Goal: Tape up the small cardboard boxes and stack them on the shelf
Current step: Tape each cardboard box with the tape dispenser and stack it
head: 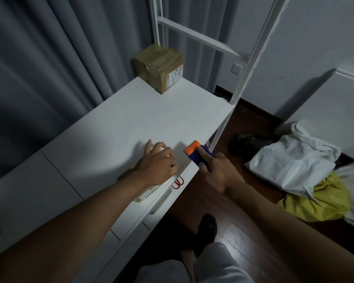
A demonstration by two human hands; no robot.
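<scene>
A small cardboard box (159, 69), wrapped in tape and bearing a white label, stands at the far corner of the white shelf top (131, 119). My left hand (157, 162) rests palm down near the front edge, its fingers loosely bent, on a flat pale cardboard box (145, 194) that my wrist mostly hides. My right hand (219, 172) grips a blue tape dispenser with an orange head (194, 150), index finger laid along it, just past the shelf's front edge and to the right of my left hand.
Red-handled scissors (178, 182) lie at the shelf's front edge between my hands. White uprights and a crossbar (200, 38) rise behind the shelf, with grey curtains to the left. White and yellow bags (298, 166) lie on the dark wood floor at right.
</scene>
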